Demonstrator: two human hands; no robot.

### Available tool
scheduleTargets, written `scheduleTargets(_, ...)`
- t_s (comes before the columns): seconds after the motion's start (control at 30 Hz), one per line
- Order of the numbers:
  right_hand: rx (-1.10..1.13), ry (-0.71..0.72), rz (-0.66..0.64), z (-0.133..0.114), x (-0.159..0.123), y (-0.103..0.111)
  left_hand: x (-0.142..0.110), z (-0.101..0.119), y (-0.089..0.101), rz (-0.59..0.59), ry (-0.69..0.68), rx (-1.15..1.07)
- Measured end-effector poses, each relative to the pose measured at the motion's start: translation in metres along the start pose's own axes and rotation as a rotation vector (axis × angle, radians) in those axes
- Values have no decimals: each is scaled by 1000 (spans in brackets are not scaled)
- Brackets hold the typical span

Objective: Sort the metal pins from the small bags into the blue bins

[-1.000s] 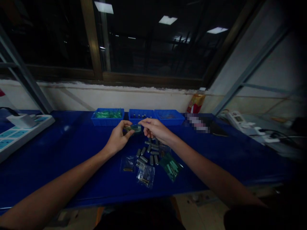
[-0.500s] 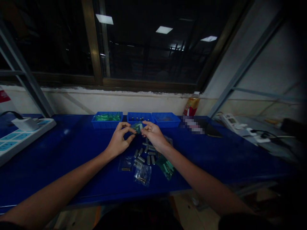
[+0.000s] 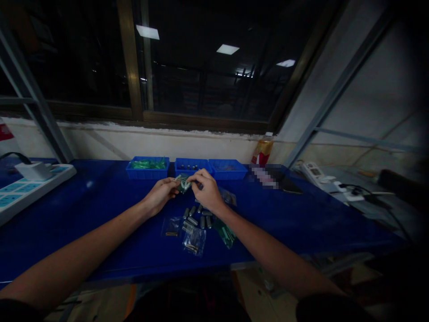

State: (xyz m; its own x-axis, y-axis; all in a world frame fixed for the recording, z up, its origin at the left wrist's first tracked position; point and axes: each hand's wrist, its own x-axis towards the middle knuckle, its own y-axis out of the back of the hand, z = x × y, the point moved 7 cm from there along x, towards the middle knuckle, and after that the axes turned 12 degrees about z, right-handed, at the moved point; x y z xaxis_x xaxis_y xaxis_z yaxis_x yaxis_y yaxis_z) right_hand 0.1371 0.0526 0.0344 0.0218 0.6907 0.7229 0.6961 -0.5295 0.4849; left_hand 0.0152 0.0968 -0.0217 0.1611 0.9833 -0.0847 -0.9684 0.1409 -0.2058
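Between both hands is a small green plastic bag (image 3: 182,187) with pale pieces in it, held above the table in front of the blue bins. My left hand (image 3: 163,193) is closed on its left side. My right hand (image 3: 205,190) pinches its right edge between thumb and fingers. Below the hands lie several short metal cylinders (image 3: 192,220). Two clear bags with brass-coloured screws, a left one (image 3: 172,227) and a nearer one (image 3: 195,242), lie beside them. Another green bag (image 3: 226,233) rests by my right forearm, and a clear bag (image 3: 229,197) is partly behind my right wrist.
Along the back stand three blue bins: a left one (image 3: 147,173) with green bags, a middle one (image 3: 181,168) with small metal parts, and a right one (image 3: 228,174). A bottle (image 3: 262,151) stands by the wall. Power strips (image 3: 36,188) lie at the sides.
My left fingers have closed in on the green bag, and my right hand has turned over its right edge. The bag has shifted slightly left and lower in view.
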Motion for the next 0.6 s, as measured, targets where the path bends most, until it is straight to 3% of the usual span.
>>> scheduleTargets(0.1, -3, -43, -21, 7, 1, -4, 0, 9, 4, 52, -143, 85)
scheduleTargets(0.27, 196, -385, 2, 29, 1, -8, -20, 40, -3, 45, -738, 515)
scheduleTargets(0.37, 361, -528, -51, 34, -3, -15, -32, 42, -13, 0, -912, 698)
scheduleTargets(0.43, 403, -489, -57, 32, -2, -16, -33, 38, -16, -28, -912, 700)
scheduleTargets(0.5, 356, -386, -18, 28, -1, -12, -27, 33, -15, -29, -812, 627)
scheduleTargets(0.6, 177, -153, 47, 13, 2, -3, -8, 16, -5, 2, -433, 345)
